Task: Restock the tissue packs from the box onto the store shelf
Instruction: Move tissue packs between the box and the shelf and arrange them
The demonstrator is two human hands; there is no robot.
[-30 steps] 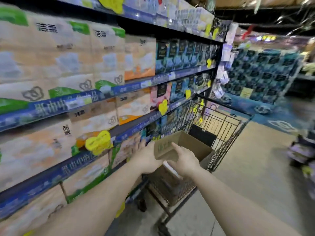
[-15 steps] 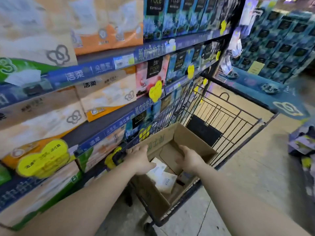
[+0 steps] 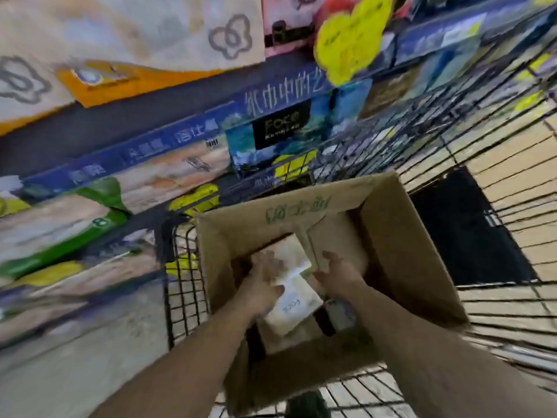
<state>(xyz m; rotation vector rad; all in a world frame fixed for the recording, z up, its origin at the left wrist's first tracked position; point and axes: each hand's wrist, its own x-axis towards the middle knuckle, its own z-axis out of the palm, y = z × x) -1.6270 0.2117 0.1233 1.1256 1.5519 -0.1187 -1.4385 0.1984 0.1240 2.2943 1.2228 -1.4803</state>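
Note:
An open cardboard box (image 3: pixel 404 245) stands in a wire shopping cart (image 3: pixel 180 297). Both my hands are down inside it. My left hand (image 3: pixel 263 286) grips the left side of a white tissue pack (image 3: pixel 297 301), its thumb lying over the top. The pack sits tilted. My right hand (image 3: pixel 339 271) touches the pack's right edge with its fingers spread. A second pale pack (image 3: pixel 289 247) lies just beyond my hands. The store shelf (image 3: pixel 180 135) with blue edge strips runs along the left. The view is blurred.
Blue tissue packs (image 3: pixel 301 131) and large beige, orange and green tissue bundles (image 3: pixel 60 224) fill the shelves beside the cart. Yellow price tags (image 3: pixel 349 34) hang from the shelf edges. A black panel (image 3: pixel 464 227) lies on the cart floor, right of the box.
The view has dropped and closed in on the box. Both hands have gone from the box's rim down inside, and the left hand has taken hold of a white pack.

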